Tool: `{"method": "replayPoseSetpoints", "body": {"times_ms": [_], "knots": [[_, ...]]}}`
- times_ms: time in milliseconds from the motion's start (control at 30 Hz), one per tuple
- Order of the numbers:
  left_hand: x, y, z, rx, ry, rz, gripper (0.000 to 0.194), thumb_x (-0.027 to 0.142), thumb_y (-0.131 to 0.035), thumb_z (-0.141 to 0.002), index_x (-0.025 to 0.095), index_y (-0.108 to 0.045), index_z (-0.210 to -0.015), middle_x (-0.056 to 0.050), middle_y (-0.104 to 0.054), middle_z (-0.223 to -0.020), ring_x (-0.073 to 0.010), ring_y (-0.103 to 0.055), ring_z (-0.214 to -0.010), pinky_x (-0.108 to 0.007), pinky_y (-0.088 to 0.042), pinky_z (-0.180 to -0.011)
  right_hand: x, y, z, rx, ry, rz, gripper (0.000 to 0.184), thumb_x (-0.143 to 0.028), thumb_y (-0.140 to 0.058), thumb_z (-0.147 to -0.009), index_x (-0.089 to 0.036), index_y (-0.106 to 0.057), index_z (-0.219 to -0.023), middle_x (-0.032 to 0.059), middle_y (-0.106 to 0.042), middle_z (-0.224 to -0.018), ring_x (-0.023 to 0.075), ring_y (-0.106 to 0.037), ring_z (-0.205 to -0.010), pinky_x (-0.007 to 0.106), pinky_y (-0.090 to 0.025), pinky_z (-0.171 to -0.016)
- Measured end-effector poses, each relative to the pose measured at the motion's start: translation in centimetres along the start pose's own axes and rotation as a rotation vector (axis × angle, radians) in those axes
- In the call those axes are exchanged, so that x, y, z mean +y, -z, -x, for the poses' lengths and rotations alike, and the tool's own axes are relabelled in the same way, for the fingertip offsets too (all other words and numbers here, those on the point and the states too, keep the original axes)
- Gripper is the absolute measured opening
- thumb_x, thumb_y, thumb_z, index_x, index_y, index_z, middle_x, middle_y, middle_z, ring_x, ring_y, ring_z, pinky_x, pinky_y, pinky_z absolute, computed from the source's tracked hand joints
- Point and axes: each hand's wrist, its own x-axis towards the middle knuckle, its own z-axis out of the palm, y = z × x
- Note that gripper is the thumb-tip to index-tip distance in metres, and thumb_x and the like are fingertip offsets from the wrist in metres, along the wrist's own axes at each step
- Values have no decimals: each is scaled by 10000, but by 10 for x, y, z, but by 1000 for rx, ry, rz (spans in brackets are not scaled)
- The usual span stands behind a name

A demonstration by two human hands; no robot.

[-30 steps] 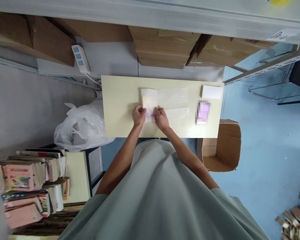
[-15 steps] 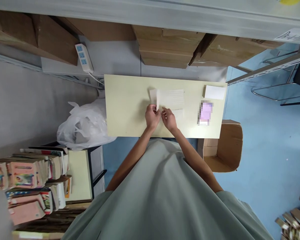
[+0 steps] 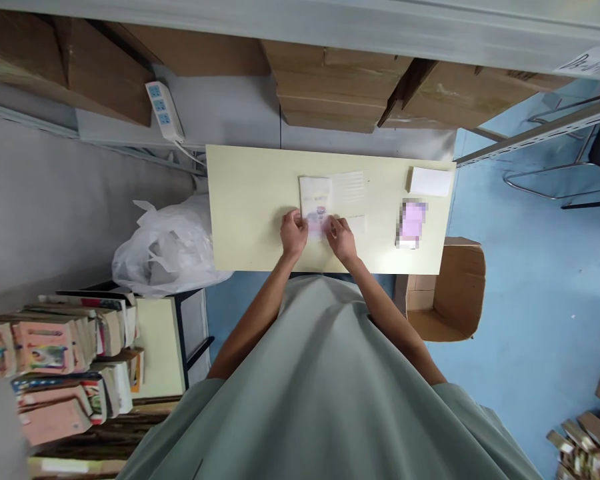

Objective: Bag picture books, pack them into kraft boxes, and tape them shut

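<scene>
A thin booklet lies spread open on the cream-coloured table. Its left side shows a faint coloured print with a small figure near the bottom, and a pale lined page lies to the right. My left hand is closed with thumb and fingers at the lower left edge of the printed page. At that page's lower right, beside the fold, the fingers of my right hand are curled in and pressed together on the paper; their tips are slightly blurred.
To the right on the table are a white box and a pixelated purple item. A white plastic bag stands left of the table. Behind are cardboard boxes and a power strip. An open carton sits at the right.
The leaf that stood upright between my hands now lies flat to the left, showing its print. My left hand has shifted slightly left, and my right hand slightly right.
</scene>
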Motion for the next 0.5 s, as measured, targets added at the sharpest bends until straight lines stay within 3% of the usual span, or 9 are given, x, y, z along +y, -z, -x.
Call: {"method": "replayPoseSetpoints", "body": {"times_ms": [100, 200, 500], "knots": [[-9, 13, -2, -51, 55, 69, 264, 155, -701, -928, 209, -692, -1187, -106, -777, -1187, -215, -767, -1009, -365, -620, -999, -8, -8, -1, -37, -5, 109, 585, -210, -521, -1082, -211, -538, -1667, 163, -639, -1402, 280, -697, -1193, 395, -625, -1000], [-13, 26, 0, -30, 111, 104, 233, 173, -722, -900, 206, -690, -1128, -90, -790, -1086, -217, -770, -988, -363, -622, -989, -17, -13, -2, -83, 16, 179, 642, -197, -557, -1075, -260, -493, -1711, 145, -632, -1433, 300, -651, -1301, 399, -624, -1027], [4, 52, 17, 139, 96, 28, 180, 226, -714, -925, 231, -621, -1079, -25, -742, -958, -179, -725, -821, -301, -596, -829, -45, -22, -1, -212, 182, 195, 616, -208, -508, -1095, -306, -482, -1703, 153, -632, -1428, 314, -661, -1265, 401, -653, -945]]}}
